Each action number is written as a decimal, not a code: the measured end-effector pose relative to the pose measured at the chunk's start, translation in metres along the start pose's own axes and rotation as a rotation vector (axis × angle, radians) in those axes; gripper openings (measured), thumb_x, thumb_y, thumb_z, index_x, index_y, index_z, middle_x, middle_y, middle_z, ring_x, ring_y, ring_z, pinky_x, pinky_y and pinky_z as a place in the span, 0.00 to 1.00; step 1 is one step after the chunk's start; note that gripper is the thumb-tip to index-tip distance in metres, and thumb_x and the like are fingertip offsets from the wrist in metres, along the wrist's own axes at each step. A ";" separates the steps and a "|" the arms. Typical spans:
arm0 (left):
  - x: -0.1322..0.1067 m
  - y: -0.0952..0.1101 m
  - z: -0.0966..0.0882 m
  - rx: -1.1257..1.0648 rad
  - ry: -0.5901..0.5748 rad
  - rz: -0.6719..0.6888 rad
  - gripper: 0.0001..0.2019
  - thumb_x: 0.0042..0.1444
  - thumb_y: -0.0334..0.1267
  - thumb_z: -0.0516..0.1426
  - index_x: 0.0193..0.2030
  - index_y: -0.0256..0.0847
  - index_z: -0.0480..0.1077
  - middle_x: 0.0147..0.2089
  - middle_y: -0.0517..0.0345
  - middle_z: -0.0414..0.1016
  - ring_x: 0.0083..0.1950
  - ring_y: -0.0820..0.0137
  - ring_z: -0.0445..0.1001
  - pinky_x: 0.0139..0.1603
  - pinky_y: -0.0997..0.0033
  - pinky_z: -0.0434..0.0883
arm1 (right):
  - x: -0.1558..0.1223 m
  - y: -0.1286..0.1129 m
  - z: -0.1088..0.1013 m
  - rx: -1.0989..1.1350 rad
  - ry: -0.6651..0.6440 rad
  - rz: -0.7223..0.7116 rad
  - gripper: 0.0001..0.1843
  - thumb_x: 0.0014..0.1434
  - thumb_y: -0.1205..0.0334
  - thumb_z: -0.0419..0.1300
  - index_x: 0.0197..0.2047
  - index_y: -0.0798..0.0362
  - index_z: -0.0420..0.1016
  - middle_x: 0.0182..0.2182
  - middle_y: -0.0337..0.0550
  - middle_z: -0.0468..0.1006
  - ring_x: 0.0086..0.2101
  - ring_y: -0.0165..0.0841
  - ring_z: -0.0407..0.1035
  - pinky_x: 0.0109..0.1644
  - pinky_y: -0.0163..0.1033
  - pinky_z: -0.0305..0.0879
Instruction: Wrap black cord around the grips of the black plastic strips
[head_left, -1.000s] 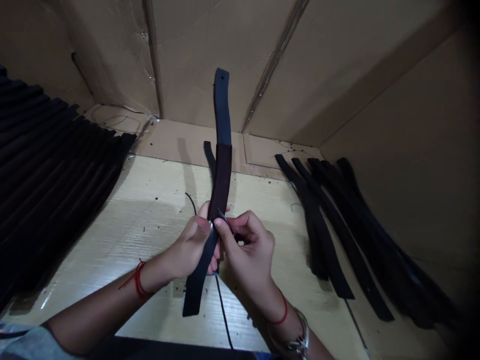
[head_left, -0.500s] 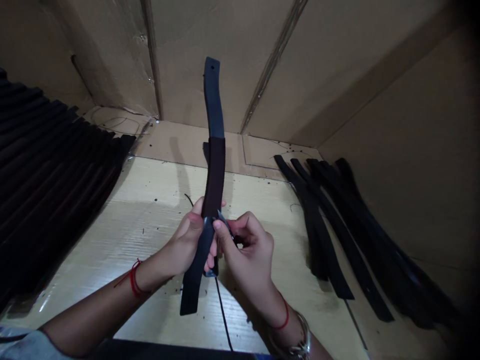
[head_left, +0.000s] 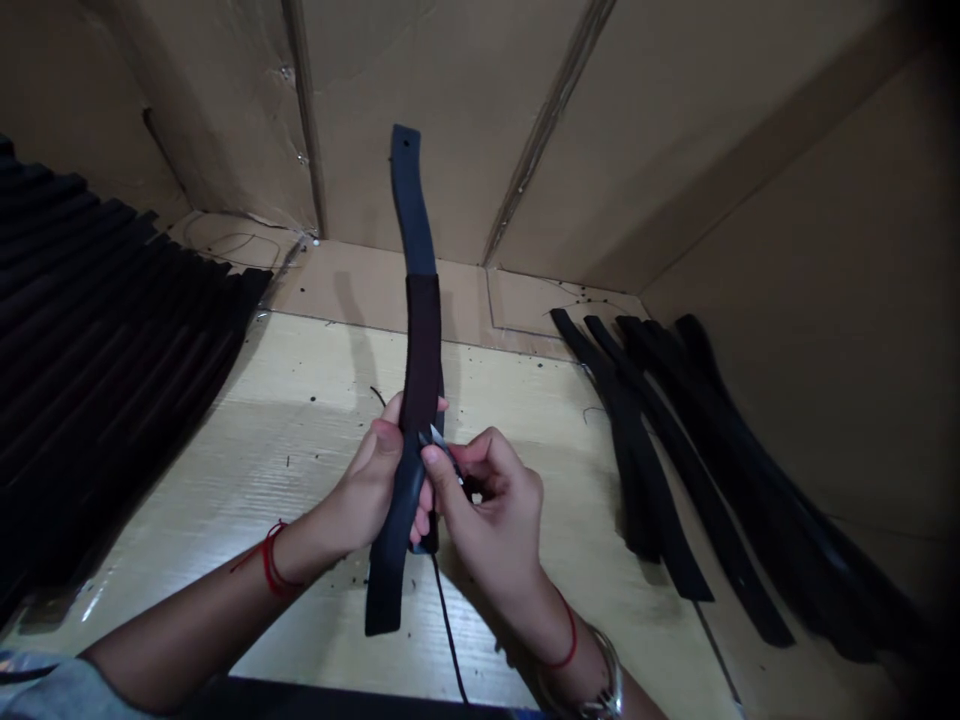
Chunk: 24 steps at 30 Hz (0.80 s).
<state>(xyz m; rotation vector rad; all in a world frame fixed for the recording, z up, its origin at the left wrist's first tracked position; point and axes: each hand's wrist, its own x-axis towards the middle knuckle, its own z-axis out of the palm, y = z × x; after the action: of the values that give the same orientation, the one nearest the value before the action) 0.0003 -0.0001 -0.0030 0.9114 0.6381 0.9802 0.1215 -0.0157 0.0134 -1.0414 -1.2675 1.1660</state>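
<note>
My left hand [head_left: 367, 480] is closed around a long black strap [head_left: 414, 210], with its thumb on the front side. The strap has a dark brown section [head_left: 422, 345] in the middle and a small hole near its far end. In my right hand [head_left: 491, 510] are small thread snips [head_left: 442, 443], pinched between thumb and fingers. Their pointed blades lie at the strap's right edge, just below the brown section. Most of the snips' body is hidden by my fingers. Behind the strap, a dark piece [head_left: 429, 535] shows partly under my left fingers.
Many black straps [head_left: 112, 350] lie in a row on the left. Several more straps [head_left: 697, 470] lie loosely on the right. A black cord [head_left: 448, 630] runs toward me over the pale tabletop [head_left: 300, 440]. Cardboard walls [head_left: 465, 120] enclose the back and right.
The strap's far end has swung a little left and its near end slightly right. The snips have shifted slightly left with my right hand. Both hands keep their hold.
</note>
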 end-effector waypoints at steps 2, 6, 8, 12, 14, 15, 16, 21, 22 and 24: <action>0.000 0.001 0.000 0.000 0.011 0.001 0.45 0.53 0.76 0.46 0.64 0.40 0.54 0.20 0.63 0.67 0.16 0.72 0.68 0.15 0.81 0.67 | 0.000 0.000 0.000 -0.010 -0.014 -0.006 0.17 0.62 0.60 0.61 0.31 0.48 0.54 0.15 0.31 0.72 0.13 0.31 0.69 0.16 0.34 0.64; 0.000 0.000 -0.001 0.023 -0.007 -0.002 0.46 0.52 0.77 0.45 0.63 0.39 0.55 0.20 0.63 0.66 0.16 0.72 0.68 0.14 0.81 0.67 | 0.000 -0.001 -0.001 -0.016 -0.025 0.017 0.17 0.62 0.60 0.62 0.31 0.48 0.54 0.15 0.31 0.71 0.14 0.32 0.69 0.15 0.34 0.65; 0.000 -0.001 -0.001 0.036 -0.010 -0.009 0.46 0.52 0.77 0.45 0.63 0.39 0.56 0.20 0.63 0.66 0.16 0.73 0.67 0.14 0.81 0.67 | 0.000 -0.002 -0.002 -0.027 -0.030 0.019 0.17 0.62 0.60 0.62 0.31 0.48 0.54 0.15 0.31 0.71 0.14 0.32 0.70 0.15 0.34 0.65; 0.000 -0.003 -0.001 0.032 -0.011 -0.004 0.45 0.52 0.77 0.46 0.63 0.40 0.55 0.20 0.63 0.65 0.15 0.73 0.66 0.14 0.82 0.67 | 0.000 -0.001 -0.002 -0.055 -0.026 -0.003 0.18 0.62 0.61 0.62 0.30 0.48 0.54 0.15 0.31 0.71 0.13 0.32 0.70 0.15 0.33 0.66; 0.000 -0.005 0.000 0.033 -0.014 -0.018 0.45 0.52 0.77 0.46 0.63 0.40 0.54 0.20 0.64 0.65 0.15 0.74 0.66 0.14 0.82 0.66 | 0.000 -0.001 -0.002 -0.069 -0.010 -0.008 0.17 0.62 0.61 0.62 0.30 0.49 0.55 0.14 0.31 0.71 0.13 0.32 0.69 0.14 0.33 0.65; 0.000 -0.007 0.000 0.044 -0.016 -0.022 0.46 0.52 0.77 0.46 0.63 0.39 0.54 0.20 0.64 0.65 0.15 0.74 0.66 0.14 0.82 0.66 | -0.001 0.000 -0.002 -0.077 0.003 -0.011 0.17 0.61 0.61 0.62 0.30 0.49 0.56 0.14 0.31 0.70 0.12 0.32 0.69 0.13 0.33 0.64; 0.000 -0.009 0.000 0.060 -0.016 -0.020 0.45 0.52 0.77 0.46 0.63 0.39 0.54 0.20 0.64 0.65 0.15 0.74 0.66 0.14 0.82 0.66 | -0.001 0.000 -0.002 -0.084 0.018 -0.017 0.16 0.61 0.61 0.62 0.30 0.49 0.56 0.14 0.31 0.70 0.12 0.32 0.69 0.13 0.33 0.64; -0.001 -0.013 -0.001 0.092 -0.026 -0.004 0.44 0.54 0.75 0.46 0.62 0.38 0.55 0.21 0.63 0.65 0.16 0.74 0.67 0.14 0.82 0.66 | -0.002 0.000 -0.002 -0.107 0.053 -0.029 0.16 0.61 0.60 0.63 0.30 0.49 0.58 0.13 0.32 0.71 0.12 0.32 0.69 0.13 0.33 0.63; -0.001 -0.012 -0.001 0.077 -0.028 -0.012 0.44 0.53 0.76 0.46 0.62 0.38 0.55 0.20 0.63 0.65 0.16 0.74 0.67 0.14 0.82 0.66 | -0.002 -0.001 -0.001 -0.111 0.049 -0.021 0.16 0.61 0.60 0.63 0.30 0.49 0.58 0.13 0.32 0.71 0.12 0.32 0.69 0.13 0.32 0.62; 0.000 -0.007 0.000 0.050 -0.018 -0.024 0.45 0.53 0.76 0.45 0.62 0.39 0.54 0.20 0.63 0.66 0.15 0.73 0.67 0.14 0.82 0.66 | -0.001 -0.003 -0.001 -0.110 0.033 -0.002 0.16 0.61 0.59 0.63 0.30 0.49 0.57 0.13 0.32 0.71 0.13 0.32 0.70 0.13 0.33 0.63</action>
<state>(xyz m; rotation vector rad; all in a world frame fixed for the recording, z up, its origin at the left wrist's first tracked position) 0.0029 -0.0022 -0.0095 0.9536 0.6591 0.9372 0.1226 -0.0174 0.0160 -1.1354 -1.3180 1.0830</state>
